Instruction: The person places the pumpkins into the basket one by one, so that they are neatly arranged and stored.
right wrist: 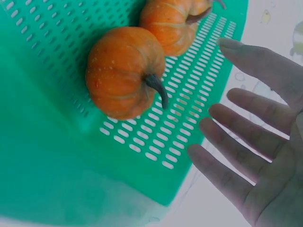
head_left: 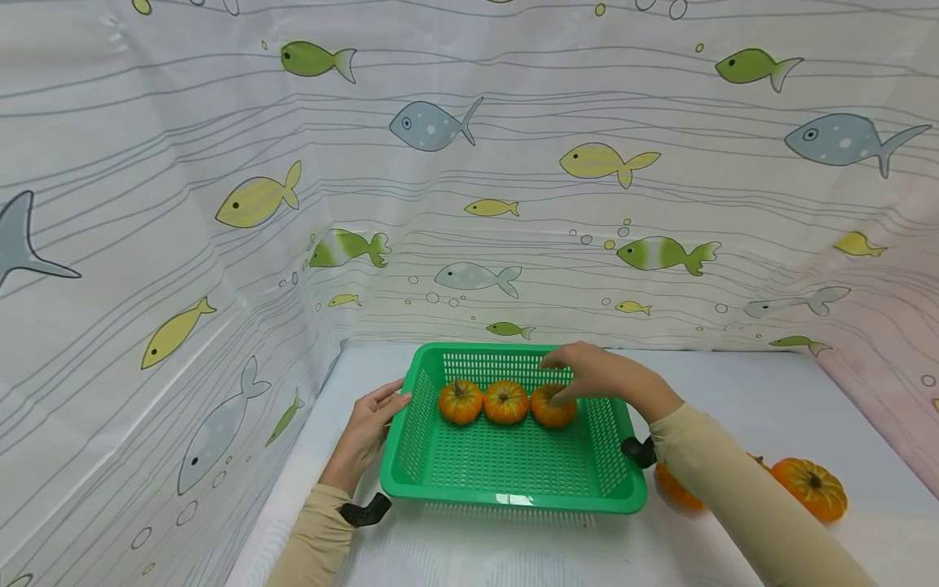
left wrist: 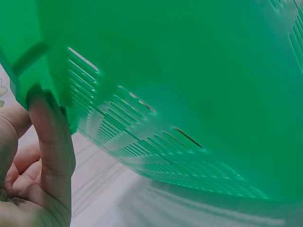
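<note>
A green plastic basket [head_left: 506,500] with slotted walls stands in front of me, and three small orange pumpkins sit in a row along its far wall: a left one [head_left: 460,403], a middle one [head_left: 506,403] and a right one [head_left: 550,412]. My left hand [head_left: 367,428] grips the basket's left rim, its fingers [left wrist: 51,137] tucked under the edge in the left wrist view. Over the right pumpkin hovers my right hand [head_left: 597,379], fingers spread. In the right wrist view a gap shows between its fingertips and the nearest pumpkin [right wrist: 124,73].
More orange pumpkins lie on the white table right of the basket: one [head_left: 810,489] in full view, another [head_left: 678,487] partly behind my right sleeve [head_left: 734,489]. A white sheet [head_left: 543,236] printed with fish rises behind and along both sides.
</note>
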Action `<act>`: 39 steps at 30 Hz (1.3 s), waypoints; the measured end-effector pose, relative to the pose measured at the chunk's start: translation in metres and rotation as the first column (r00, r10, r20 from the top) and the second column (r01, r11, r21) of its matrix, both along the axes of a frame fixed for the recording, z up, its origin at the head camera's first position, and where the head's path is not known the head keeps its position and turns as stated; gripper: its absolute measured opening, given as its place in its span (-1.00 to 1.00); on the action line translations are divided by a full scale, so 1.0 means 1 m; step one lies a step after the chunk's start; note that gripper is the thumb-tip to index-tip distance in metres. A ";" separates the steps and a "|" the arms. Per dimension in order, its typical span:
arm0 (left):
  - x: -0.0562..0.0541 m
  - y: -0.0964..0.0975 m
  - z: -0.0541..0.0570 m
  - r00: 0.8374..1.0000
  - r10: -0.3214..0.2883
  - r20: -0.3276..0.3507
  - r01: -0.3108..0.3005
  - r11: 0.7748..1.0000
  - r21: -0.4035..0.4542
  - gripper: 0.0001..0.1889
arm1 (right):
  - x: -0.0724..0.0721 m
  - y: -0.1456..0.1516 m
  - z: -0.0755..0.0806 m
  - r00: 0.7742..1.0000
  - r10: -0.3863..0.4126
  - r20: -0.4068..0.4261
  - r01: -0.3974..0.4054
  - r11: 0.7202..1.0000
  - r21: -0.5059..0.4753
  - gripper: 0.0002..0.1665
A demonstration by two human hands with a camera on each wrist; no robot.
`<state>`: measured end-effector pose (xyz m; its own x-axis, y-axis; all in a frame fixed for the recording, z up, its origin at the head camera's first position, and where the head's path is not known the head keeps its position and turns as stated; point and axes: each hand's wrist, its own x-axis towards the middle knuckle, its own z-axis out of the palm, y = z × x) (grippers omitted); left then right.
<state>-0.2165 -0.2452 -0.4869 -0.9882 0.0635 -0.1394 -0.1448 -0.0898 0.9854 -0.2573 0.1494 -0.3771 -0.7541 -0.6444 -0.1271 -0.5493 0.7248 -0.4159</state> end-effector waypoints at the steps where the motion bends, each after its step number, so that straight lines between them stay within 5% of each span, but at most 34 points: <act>1: 0.000 0.000 0.000 1.000 -0.002 -0.002 0.002 1.000 0.002 -0.41 | 0.001 0.002 0.001 1.000 -0.004 -0.004 0.004 1.000 -0.005 -0.30; 12: -0.001 0.000 -0.001 1.000 -0.001 0.005 0.001 1.000 -0.007 -0.41 | 0.011 0.027 0.012 0.996 -0.019 -0.088 0.017 0.999 -0.028 -0.37; 26: 0.000 0.001 0.000 1.000 0.005 0.006 -0.005 1.000 -0.012 -0.41 | 0.029 0.065 0.015 0.996 -0.080 -0.044 0.079 0.996 -0.044 -0.35; 39: 0.001 0.001 0.000 1.000 0.012 0.011 -0.012 1.000 -0.005 -0.42 | 0.052 0.097 0.001 0.991 -0.136 -0.017 0.136 0.991 0.003 -0.28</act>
